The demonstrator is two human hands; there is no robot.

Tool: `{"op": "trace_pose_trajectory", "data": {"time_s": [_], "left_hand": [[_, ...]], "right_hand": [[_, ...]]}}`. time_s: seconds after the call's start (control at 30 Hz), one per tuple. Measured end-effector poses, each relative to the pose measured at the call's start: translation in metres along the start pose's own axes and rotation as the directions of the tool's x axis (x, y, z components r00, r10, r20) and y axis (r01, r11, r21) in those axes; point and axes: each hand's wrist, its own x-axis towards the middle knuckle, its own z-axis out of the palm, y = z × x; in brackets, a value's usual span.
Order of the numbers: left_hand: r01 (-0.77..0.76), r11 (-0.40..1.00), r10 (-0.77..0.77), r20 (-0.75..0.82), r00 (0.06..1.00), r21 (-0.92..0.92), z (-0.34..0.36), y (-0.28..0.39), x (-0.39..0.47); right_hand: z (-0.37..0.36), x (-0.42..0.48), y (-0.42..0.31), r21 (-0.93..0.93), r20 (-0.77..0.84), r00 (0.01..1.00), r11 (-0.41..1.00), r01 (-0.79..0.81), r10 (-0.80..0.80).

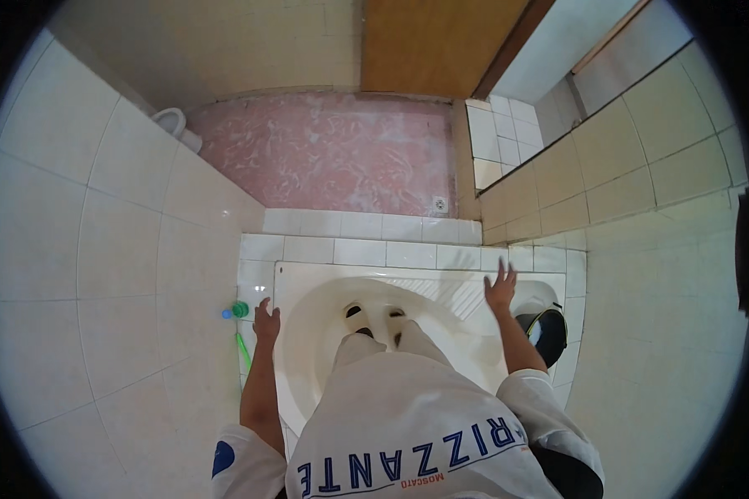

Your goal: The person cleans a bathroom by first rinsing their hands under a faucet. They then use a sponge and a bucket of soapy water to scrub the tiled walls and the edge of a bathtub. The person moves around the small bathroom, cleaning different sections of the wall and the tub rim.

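I stand inside a cream bathtub (306, 312) with a ribbed ledge, both arms held out to the sides. My left hand (266, 321) is over the tub's left rim with its fingers apart and nothing in it. Just left of it, on the white tiled edge, are a green round item (240, 309), a blue cap-like item (227, 314) and a thin bright green stick-like item (244, 351). My right hand (501, 290) is spread and holds nothing, above the ribbed ledge. A black bucket (548, 340) stands to its right, partly behind my forearm.
A white tiled step (362, 226) runs along the tub's far side. Beyond lies a pink marbled floor (331, 150) with a drain (440, 204), a toilet (171, 121) at the left and a wooden door (437, 43). Tiled walls (118, 249) stand close on both sides.
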Motion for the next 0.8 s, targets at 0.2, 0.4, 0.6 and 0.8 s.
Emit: {"op": "trace_pose_trajectory", "data": {"time_s": [0.2,0.4,0.6,0.8], "left_hand": [[-0.170,0.977,0.185,-0.112,0.976,0.127,-0.030,0.094,0.009],[-0.434,0.898,0.423,-0.127,0.897,-0.076,-0.044,0.212,0.001],[-0.535,0.823,0.526,-0.098,0.845,-0.192,-0.036,0.306,-0.011],[-0.558,0.818,0.555,-0.063,0.829,-0.141,-0.033,0.350,-0.020]], "right_hand": [[-0.150,0.136,0.017,0.095,-0.706,0.706,0.995,0.026,0.049],[-0.277,0.216,0.042,0.133,-0.981,0.125,0.986,-0.105,0.145],[-0.311,0.232,0.084,0.307,-0.950,0.050,0.951,-0.027,0.308],[-0.323,0.221,0.097,0.396,-0.867,0.380,0.909,0.132,0.323]]}}
